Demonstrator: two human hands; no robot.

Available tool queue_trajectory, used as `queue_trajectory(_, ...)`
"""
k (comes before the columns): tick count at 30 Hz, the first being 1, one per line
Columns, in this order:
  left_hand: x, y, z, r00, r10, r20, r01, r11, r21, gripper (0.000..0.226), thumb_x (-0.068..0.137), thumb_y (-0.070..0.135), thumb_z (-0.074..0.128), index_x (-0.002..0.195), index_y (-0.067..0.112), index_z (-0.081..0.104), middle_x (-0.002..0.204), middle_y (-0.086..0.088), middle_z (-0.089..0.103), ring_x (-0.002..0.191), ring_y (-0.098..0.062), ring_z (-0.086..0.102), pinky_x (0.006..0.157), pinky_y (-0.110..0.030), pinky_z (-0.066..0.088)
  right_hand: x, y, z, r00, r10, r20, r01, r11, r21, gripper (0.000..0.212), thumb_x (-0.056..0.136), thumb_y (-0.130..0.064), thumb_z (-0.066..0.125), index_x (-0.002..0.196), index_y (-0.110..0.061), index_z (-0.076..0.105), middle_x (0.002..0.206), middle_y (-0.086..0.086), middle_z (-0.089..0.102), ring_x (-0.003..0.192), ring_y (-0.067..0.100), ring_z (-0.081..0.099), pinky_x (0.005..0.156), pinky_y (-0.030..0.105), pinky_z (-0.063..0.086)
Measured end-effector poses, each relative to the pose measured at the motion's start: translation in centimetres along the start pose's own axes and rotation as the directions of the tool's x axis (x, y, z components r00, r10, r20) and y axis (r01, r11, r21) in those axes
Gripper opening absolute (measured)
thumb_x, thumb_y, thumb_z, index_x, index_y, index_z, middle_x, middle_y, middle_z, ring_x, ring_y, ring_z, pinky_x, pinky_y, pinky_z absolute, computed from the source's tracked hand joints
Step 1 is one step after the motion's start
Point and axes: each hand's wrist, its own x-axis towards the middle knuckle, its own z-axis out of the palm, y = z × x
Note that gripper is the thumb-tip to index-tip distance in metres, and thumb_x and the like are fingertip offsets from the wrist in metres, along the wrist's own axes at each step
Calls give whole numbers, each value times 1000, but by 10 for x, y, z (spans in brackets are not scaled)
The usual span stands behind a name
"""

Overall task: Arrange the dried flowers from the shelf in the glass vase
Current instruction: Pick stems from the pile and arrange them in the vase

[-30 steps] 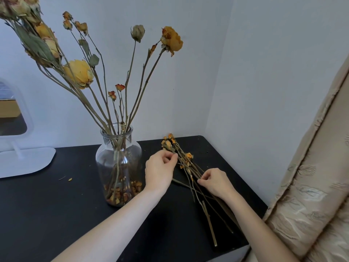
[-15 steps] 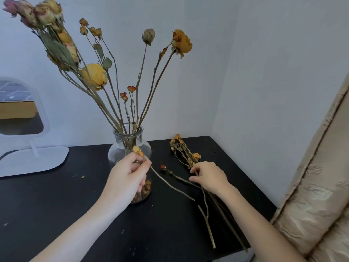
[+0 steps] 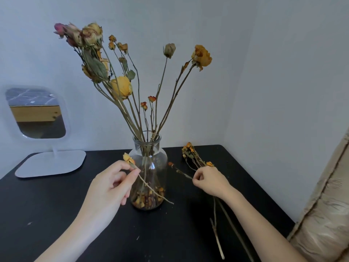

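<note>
The left hand [image 3: 111, 188] pinches one dried stem [image 3: 151, 188] below its bud, in front of the glass vase [image 3: 160, 161]. The right hand [image 3: 211, 183] grips the stem bundle [image 3: 190, 154] on the table [image 3: 56, 205], hiding the stems' midsections.

Left arm reaches in from lower left, left hand [image 3: 111, 186] lifted, thumb and forefinger pinching a flower stem [image 3: 149, 187] just below its head, other fingers loosely curled underneath. Right arm angles in from lower right, right hand [image 3: 209, 181] knuckles up, fingers curled tight, nipping a bud stem [image 3: 181, 172] at the fingertips.
</note>
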Motion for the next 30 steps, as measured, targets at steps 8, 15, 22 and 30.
queue_trajectory(8,3,9,-11,998,17,-58,-20,999,-39,12,87,27,56,80,21,64,45,-1,47,39,-5,39,43,-11,36,-6,-19,-47,935,-58,-351,199,903,381,9,85,-28,61,77,-32,62,70,-6,63,64,5,58,58,14,44)
queue_trajectory(15,2,7,-10,999,10,-48,-12,999,-43,15,88,30,56,74,32,61,44,-1,46,39,-6,38,44,-11,35,-15,-20,-61,878,29,-477,313,720,620,8,91,-25,55,95,-22,61,63,-7,60,57,-9,56,65,18,39)
queue_trajectory(22,0,12,-14,996,50,-75,-52,998,-20,14,88,32,55,75,32,60,45,-1,47,40,-6,40,44,-11,36,-23,-21,-62,871,38,-490,341,671,658,10,93,-20,51,97,-15,59,68,-1,61,48,-7,51,60,17,33)
queue_trajectory(30,8,60,-35,898,286,-335,-295,955,24,21,85,45,44,86,28,55,51,5,52,45,-6,46,44,-10,36,-32,-42,-80,791,16,-611,480,604,636,7,92,-20,52,94,-19,58,71,-2,58,51,-6,51,58,13,35)
